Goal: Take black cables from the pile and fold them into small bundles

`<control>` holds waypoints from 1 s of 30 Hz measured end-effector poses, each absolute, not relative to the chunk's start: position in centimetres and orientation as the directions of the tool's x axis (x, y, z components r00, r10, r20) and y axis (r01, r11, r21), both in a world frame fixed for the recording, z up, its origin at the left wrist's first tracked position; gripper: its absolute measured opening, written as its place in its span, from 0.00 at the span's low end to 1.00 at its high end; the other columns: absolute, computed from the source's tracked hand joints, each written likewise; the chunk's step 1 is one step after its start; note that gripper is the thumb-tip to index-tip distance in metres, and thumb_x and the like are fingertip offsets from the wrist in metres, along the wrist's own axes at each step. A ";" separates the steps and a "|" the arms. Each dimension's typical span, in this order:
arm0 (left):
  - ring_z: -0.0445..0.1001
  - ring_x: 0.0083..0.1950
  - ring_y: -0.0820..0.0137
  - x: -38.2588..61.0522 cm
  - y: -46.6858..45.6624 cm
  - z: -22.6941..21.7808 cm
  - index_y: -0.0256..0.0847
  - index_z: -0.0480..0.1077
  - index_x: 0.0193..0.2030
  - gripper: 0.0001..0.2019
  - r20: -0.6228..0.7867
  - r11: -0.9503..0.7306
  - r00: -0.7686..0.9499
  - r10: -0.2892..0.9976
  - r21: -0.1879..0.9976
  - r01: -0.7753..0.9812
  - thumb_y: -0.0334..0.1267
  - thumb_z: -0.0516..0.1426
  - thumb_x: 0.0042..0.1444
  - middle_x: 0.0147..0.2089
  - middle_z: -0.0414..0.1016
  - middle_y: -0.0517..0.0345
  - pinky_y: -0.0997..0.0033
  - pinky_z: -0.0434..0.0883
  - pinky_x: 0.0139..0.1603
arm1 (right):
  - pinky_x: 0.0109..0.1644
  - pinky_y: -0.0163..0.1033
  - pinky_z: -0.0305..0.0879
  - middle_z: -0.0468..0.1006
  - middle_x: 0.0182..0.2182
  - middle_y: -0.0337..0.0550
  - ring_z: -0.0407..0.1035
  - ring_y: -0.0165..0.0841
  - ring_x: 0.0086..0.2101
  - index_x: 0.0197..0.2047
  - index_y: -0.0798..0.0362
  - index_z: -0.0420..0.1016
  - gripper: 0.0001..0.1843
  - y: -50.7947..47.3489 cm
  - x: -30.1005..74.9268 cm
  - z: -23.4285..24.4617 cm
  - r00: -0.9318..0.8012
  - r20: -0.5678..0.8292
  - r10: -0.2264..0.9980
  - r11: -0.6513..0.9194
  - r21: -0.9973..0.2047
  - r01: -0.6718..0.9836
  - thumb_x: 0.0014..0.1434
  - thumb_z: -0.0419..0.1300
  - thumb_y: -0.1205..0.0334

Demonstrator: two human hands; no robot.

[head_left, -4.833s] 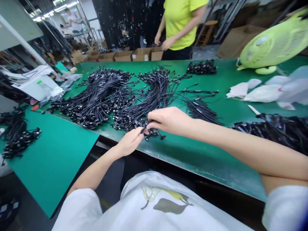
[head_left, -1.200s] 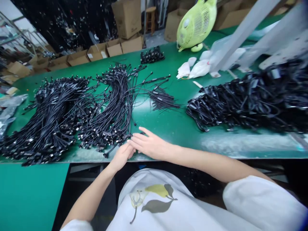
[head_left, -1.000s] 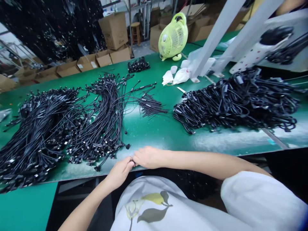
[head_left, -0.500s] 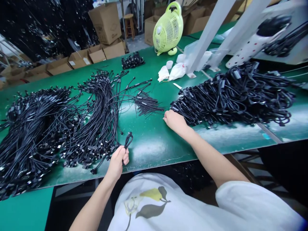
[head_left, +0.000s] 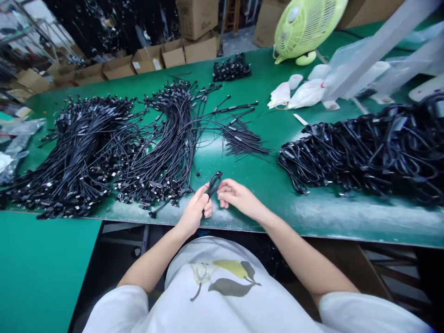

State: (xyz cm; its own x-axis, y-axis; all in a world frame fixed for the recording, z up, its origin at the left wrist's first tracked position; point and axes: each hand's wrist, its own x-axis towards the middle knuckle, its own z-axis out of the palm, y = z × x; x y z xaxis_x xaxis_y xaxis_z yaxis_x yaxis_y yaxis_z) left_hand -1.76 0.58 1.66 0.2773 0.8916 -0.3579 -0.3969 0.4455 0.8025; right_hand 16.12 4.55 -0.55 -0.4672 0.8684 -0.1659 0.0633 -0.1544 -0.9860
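Note:
My left hand (head_left: 194, 213) is closed round a small folded black cable loop (head_left: 213, 182) that sticks up above its fingers. My right hand (head_left: 237, 198) is right beside it, fingers curled and pinched at the loop's side. Both hands hover over the near edge of the green table (head_left: 263, 185). Left of them lie two big fans of loose black cables (head_left: 86, 148) with connectors, the nearer one (head_left: 173, 138) ending close to my left hand. A heap of coiled black cables (head_left: 367, 152) lies to the right.
A small bundle of thin wires (head_left: 243, 138) lies mid-table, another dark bundle (head_left: 231, 69) at the far edge. White bags (head_left: 298, 92) and a lime-green fan (head_left: 305, 25) stand at the back right. Cardboard boxes (head_left: 166, 55) line the far side. A second green surface (head_left: 41, 268) adjoins on the left.
My right hand has come back from the coiled heap on the right to the loop in my left hand. My left hand has lifted the loop slightly toward the middle.

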 end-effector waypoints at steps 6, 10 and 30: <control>0.56 0.24 0.77 -3.8 -0.1 0.8 0.35 0.70 0.54 0.24 -0.189 0.212 0.164 0.968 0.967 -0.139 0.53 0.55 0.60 0.23 0.59 0.66 0.74 0.56 0.27 | 0.33 0.34 0.61 0.74 0.30 0.41 0.67 0.29 0.28 0.38 0.54 0.73 0.09 2.4 12.2 -0.3 -0.447 0.190 0.874 0.382 -0.837 0.392 0.63 0.53 0.62; 0.60 0.26 0.75 -4.5 -0.2 0.4 0.37 0.70 0.58 0.23 -0.094 0.089 0.038 0.995 0.989 0.116 0.48 0.52 0.63 0.25 0.63 0.63 0.72 0.60 0.32 | 0.32 0.39 0.53 0.69 0.24 0.40 0.61 0.31 0.26 0.32 0.55 0.73 0.12 2.9 12.1 1.6 -0.681 0.556 0.476 0.838 -0.053 0.543 0.65 0.51 0.69; 0.55 0.23 0.80 -6.9 0.1 1.0 0.36 0.69 0.34 0.18 -0.530 0.617 0.332 0.780 0.739 -0.271 0.48 0.66 0.47 0.25 0.61 0.66 0.72 0.50 0.27 | 0.35 0.46 0.60 0.69 0.29 0.49 0.62 0.41 0.30 0.38 0.52 0.76 0.21 4.8 10.5 4.4 -0.976 0.203 -0.078 0.865 0.500 0.035 0.58 0.44 0.77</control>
